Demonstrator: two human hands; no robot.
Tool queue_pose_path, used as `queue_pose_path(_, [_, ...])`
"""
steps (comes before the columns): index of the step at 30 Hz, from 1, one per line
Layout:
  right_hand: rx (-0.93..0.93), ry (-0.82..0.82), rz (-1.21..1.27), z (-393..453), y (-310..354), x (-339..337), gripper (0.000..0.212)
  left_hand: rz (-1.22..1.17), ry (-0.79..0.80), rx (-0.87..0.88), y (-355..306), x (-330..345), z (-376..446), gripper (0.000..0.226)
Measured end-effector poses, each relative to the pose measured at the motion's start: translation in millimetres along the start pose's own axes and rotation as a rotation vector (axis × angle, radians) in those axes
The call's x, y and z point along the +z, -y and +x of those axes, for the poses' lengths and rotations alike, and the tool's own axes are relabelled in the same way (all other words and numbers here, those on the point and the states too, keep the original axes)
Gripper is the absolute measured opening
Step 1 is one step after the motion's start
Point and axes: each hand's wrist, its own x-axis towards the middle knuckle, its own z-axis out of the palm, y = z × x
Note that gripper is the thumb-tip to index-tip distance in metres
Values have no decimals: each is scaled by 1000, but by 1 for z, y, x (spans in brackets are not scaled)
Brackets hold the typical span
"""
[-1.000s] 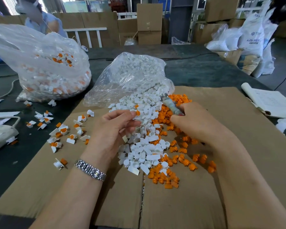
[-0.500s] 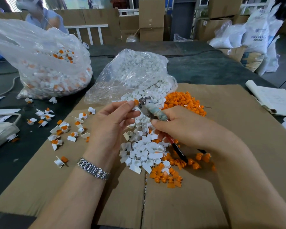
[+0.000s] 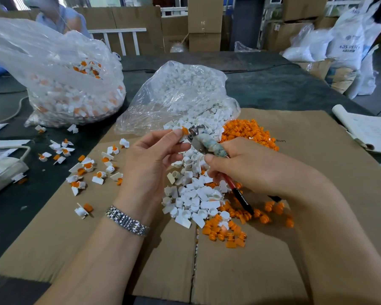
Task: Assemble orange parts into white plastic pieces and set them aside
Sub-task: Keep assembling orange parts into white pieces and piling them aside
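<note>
My left hand (image 3: 154, 164) pinches a small white plastic piece with an orange part (image 3: 184, 130) at its fingertips, above the parts pile. My right hand (image 3: 246, 166) grips pliers (image 3: 204, 143) with a wrapped head and red-black handles; their jaws touch the orange part. Below lies a heap of loose white pieces (image 3: 194, 194) and loose orange parts (image 3: 246, 133), with more orange parts (image 3: 227, 234) nearer me. Several assembled white-and-orange pieces (image 3: 88, 168) lie scattered to the left on the cardboard sheet (image 3: 251, 271).
A clear bag of white pieces (image 3: 180, 93) lies open behind the pile. A larger bag of assembled pieces (image 3: 59, 84) stands at the far left. Papers (image 3: 365, 128) lie at the right edge. A white object (image 3: 2, 172) sits at the left. Another person (image 3: 59, 16) stands beyond the table.
My right hand came from the orange pile toward my left hand, bringing the pliers' jaws to the orange part held in the white piece. My left hand rose slightly.
</note>
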Motion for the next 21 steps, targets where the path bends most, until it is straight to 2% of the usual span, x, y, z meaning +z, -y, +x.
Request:
queue_pose_path(7, [-26,-27,-80,2,0,5,54,4,0,-3,-1,-2,2,6])
queue_pose_path(17, [-30,-28,-39,2,5,10,48,21,14,2,3,0,2,7])
queue_pose_path(21, [-45,-94,-65,4,7,18,43,4,-3,-10,3,-1,2,6])
